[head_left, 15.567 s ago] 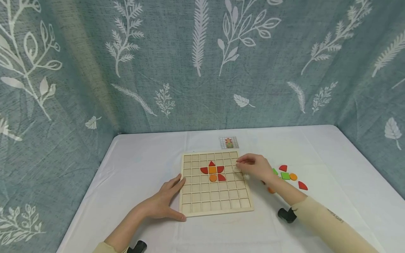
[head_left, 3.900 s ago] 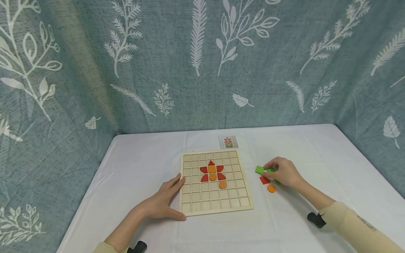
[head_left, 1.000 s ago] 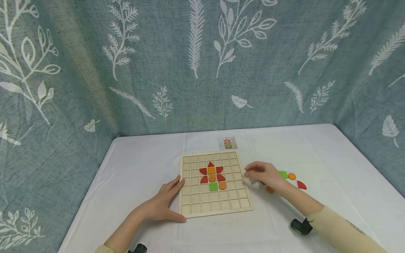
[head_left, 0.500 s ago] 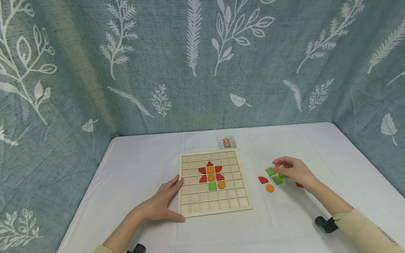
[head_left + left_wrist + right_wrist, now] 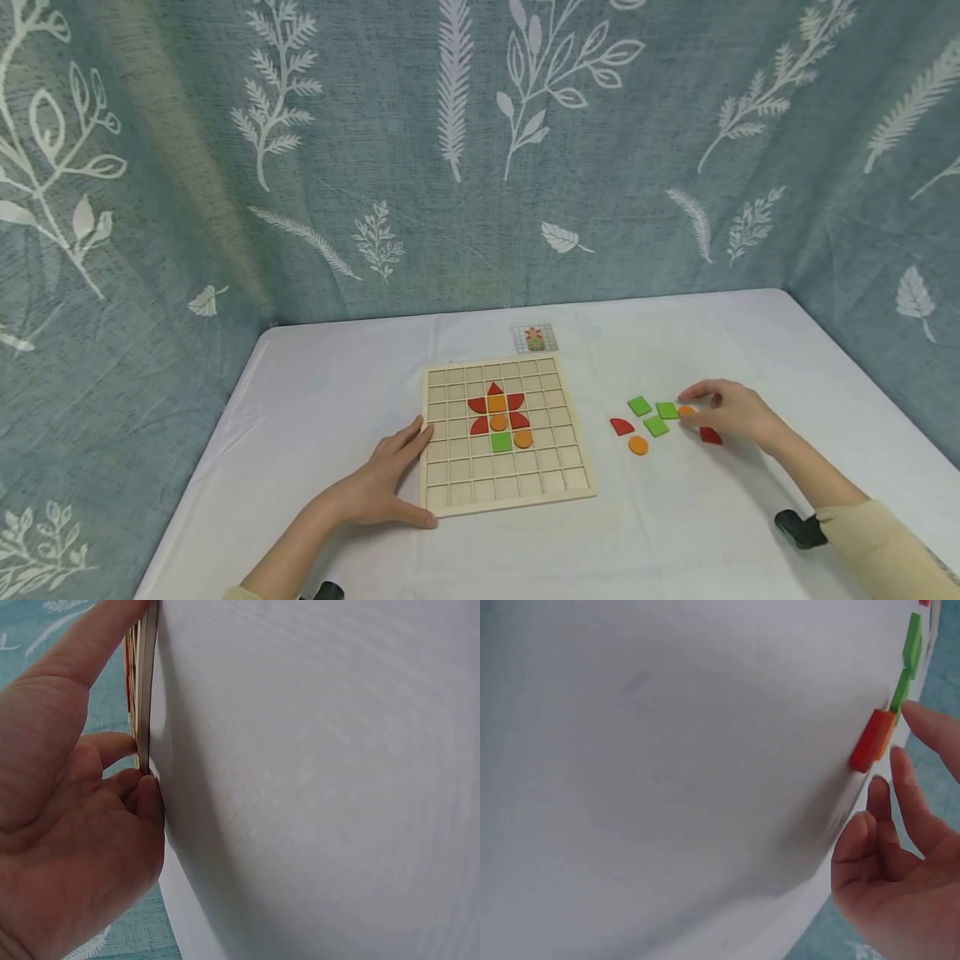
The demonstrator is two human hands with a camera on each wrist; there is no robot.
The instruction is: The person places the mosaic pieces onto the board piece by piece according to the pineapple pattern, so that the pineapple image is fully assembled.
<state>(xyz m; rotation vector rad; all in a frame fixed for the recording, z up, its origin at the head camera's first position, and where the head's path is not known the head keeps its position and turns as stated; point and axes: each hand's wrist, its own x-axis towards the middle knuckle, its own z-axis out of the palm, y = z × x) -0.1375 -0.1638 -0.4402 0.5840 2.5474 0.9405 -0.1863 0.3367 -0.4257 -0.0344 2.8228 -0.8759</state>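
My left hand [image 5: 390,479] rests at the left edge of the wooden grid board [image 5: 465,498], fingers spread along its side and thumb by the near corner. The left wrist view shows fingertips against the board's rim [image 5: 148,690]. On the board lie red petal-shaped tiles [image 5: 517,402], an orange square tile [image 5: 497,403], two orange discs [image 5: 522,438] and a green square [image 5: 501,442]. My right hand [image 5: 731,408] hovers at an orange disc [image 5: 686,411], thumb and forefinger parted around it. The right wrist view shows the disc [image 5: 885,739] near those fingertips.
Loose on the white tablecloth [image 5: 337,375] right of the board are several green squares [image 5: 656,427], a red quarter piece [image 5: 621,427], another red piece [image 5: 709,436] and an orange disc [image 5: 638,445]. A pattern card [image 5: 535,337] lies behind the board.
My right hand has moved right from beside the board to the loose tiles. Since the oldest frame, a red tile, an orange disc and a green square have appeared on the board.
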